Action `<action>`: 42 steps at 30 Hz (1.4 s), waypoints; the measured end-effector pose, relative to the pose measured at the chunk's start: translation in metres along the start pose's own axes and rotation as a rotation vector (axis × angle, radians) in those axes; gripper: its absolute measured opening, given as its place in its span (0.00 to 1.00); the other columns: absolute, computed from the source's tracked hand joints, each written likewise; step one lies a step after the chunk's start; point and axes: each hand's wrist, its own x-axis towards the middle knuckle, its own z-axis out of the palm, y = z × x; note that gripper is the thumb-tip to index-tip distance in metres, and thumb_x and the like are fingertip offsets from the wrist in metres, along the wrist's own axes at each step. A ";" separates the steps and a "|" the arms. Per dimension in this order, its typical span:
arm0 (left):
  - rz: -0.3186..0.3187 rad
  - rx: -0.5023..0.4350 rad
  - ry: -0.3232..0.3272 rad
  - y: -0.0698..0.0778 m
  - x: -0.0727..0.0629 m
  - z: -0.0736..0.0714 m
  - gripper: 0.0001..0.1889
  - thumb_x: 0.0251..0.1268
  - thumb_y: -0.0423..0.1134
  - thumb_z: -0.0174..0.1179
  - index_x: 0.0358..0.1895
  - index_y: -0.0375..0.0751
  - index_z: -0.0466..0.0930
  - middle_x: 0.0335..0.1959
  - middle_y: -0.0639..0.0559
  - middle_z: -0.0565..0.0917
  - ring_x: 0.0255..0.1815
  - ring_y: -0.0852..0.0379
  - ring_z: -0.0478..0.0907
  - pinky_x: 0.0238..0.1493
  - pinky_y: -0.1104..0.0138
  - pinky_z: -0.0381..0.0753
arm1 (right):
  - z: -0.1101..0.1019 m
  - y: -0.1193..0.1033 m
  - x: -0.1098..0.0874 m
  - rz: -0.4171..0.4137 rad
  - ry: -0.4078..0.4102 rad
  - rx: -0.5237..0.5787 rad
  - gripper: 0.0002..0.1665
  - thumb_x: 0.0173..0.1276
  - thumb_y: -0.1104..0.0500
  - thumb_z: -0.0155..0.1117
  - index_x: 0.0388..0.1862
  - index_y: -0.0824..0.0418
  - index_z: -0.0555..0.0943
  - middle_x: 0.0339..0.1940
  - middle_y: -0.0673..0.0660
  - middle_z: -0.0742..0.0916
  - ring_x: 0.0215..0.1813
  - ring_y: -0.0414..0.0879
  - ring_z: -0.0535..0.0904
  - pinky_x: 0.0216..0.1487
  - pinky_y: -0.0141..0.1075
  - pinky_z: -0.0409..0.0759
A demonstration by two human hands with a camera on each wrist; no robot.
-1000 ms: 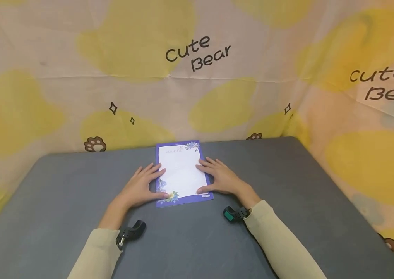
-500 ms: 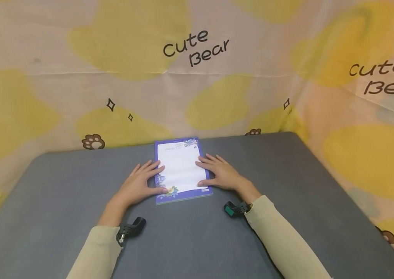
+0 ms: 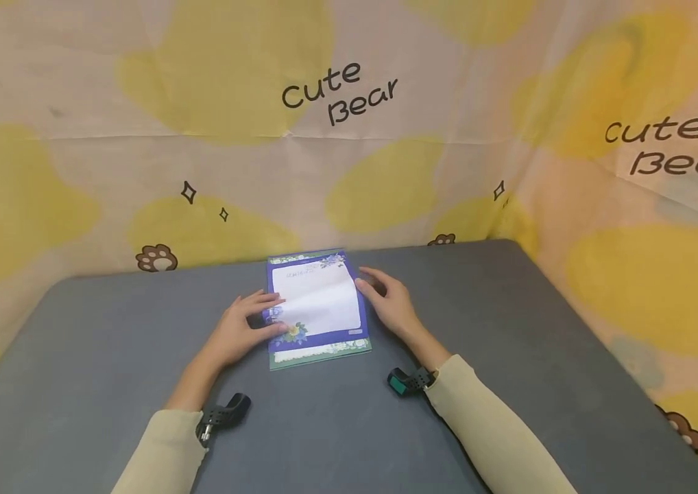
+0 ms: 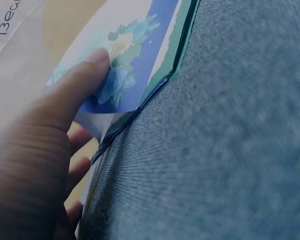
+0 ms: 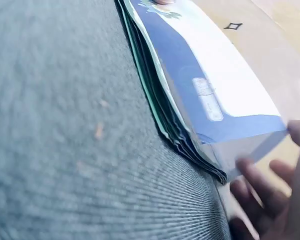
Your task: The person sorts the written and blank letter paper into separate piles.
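Observation:
A white sheet of paper with a purple border and printed flowers lies over a stack of green-bordered sheets. It bows upward, and a gap shows under its edge in the right wrist view. My left hand pinches its left side, thumb on the flower print and fingers lower down beside the stack. At the right edge, my right hand holds the sheet, the thumb at its border and the other fingers below. The lower sheets' layered edges stay on the table.
The grey cloth-covered table extends around the stack. Behind it hangs a pink and yellow printed curtain, close to the stack's far end. A black band with a camera sits on the left wrist, another band on the right.
The purple-bordered sheet has risen off the stack, uncovering green-bordered sheets below. The hands, earlier spread flat on the paper, now grip its side edges; the right hand has turned onto its side.

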 end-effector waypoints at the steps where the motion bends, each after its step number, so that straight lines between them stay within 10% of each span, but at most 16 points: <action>1: 0.000 0.003 -0.006 0.000 -0.001 -0.001 0.30 0.57 0.49 0.75 0.64 0.48 0.82 0.69 0.44 0.78 0.80 0.37 0.60 0.81 0.37 0.42 | 0.002 -0.001 0.000 0.006 0.001 0.045 0.27 0.77 0.44 0.57 0.70 0.51 0.76 0.62 0.59 0.86 0.58 0.52 0.83 0.61 0.47 0.81; 7: 0.018 -0.005 -0.039 0.008 -0.002 -0.003 0.31 0.54 0.52 0.76 0.64 0.54 0.82 0.73 0.49 0.74 0.80 0.40 0.61 0.77 0.35 0.54 | 0.004 -0.005 0.006 0.050 -0.046 0.275 0.24 0.77 0.52 0.60 0.68 0.57 0.79 0.64 0.62 0.84 0.50 0.51 0.83 0.46 0.33 0.85; 14: -0.029 0.035 -0.062 0.012 -0.007 0.004 0.41 0.55 0.55 0.74 0.73 0.52 0.72 0.79 0.44 0.64 0.79 0.35 0.58 0.73 0.31 0.57 | 0.007 0.004 0.001 0.157 -0.079 0.352 0.28 0.73 0.59 0.65 0.71 0.56 0.76 0.75 0.59 0.76 0.76 0.55 0.72 0.71 0.46 0.75; 22: -0.253 -0.069 0.199 0.025 0.001 0.013 0.29 0.73 0.55 0.59 0.71 0.45 0.73 0.62 0.40 0.84 0.65 0.41 0.79 0.67 0.44 0.75 | 0.004 0.011 0.001 0.138 -0.075 0.542 0.30 0.75 0.62 0.61 0.75 0.53 0.71 0.76 0.59 0.75 0.72 0.55 0.76 0.55 0.32 0.85; 27: -0.334 -0.150 0.193 0.040 0.008 0.014 0.31 0.73 0.57 0.58 0.73 0.47 0.70 0.56 0.40 0.87 0.56 0.43 0.85 0.55 0.48 0.84 | 0.000 0.009 0.007 0.123 -0.093 0.626 0.31 0.76 0.62 0.61 0.76 0.54 0.70 0.76 0.59 0.75 0.72 0.55 0.76 0.54 0.30 0.85; 42: -0.155 -0.497 0.274 0.051 0.022 0.016 0.28 0.67 0.31 0.64 0.70 0.44 0.73 0.43 0.34 0.86 0.24 0.64 0.76 0.28 0.74 0.75 | -0.006 0.007 0.008 0.090 -0.066 0.597 0.32 0.73 0.66 0.62 0.75 0.59 0.70 0.76 0.63 0.74 0.75 0.55 0.72 0.56 0.27 0.83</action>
